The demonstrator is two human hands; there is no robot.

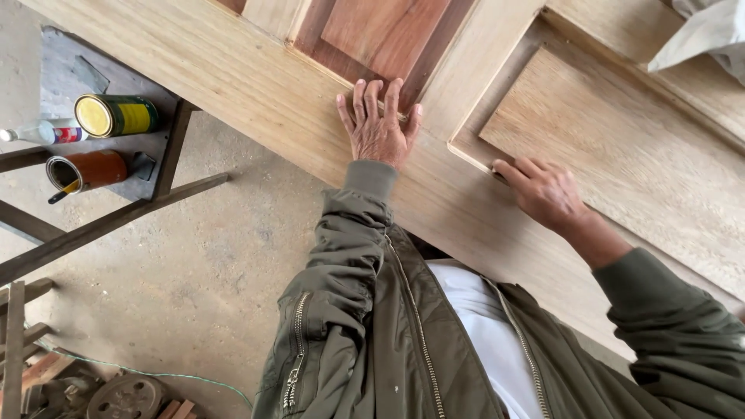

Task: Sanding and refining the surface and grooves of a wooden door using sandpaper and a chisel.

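Door point(256, 93): big wooden panel door lying flat across the top of my view, running from upper left down to lower right, pale bare wood for the most part.
Red panel point(380, 35): 1 recessed panel shows a darker reddish tone, up above my left hand.
Pale panel point(628, 147): second recessed panel, unfinished grain, to the right.
Left hand point(378, 128): flat and open, fingers spread, palm pressed on the rail with fingertips at the edge of the red panel's moulding. It grips nothing.
Right hand point(543, 190): resting on the lower left corner of the pale panel, fingers curled toward the moulding; I cannot tell whether it pinches anything under them.
Handling: I judge this door heavy and stiff, solid timber, no flex. Bare wood should give good friction under a flat palm; the stained part may be tacky or slick, I can't say. Best hold looks like the long outer edge or the flat rails, not the thin mouldings, which could dent.
Stand point(159, 155): dark frame at left, well apart from my hands.
Cans: yellow-lidded can point(116, 115) on its side, open brown can point(85, 171) below it, small bottle point(43, 133) beside them.
Floor point(209, 271): bare concrete, scrap at lower left.
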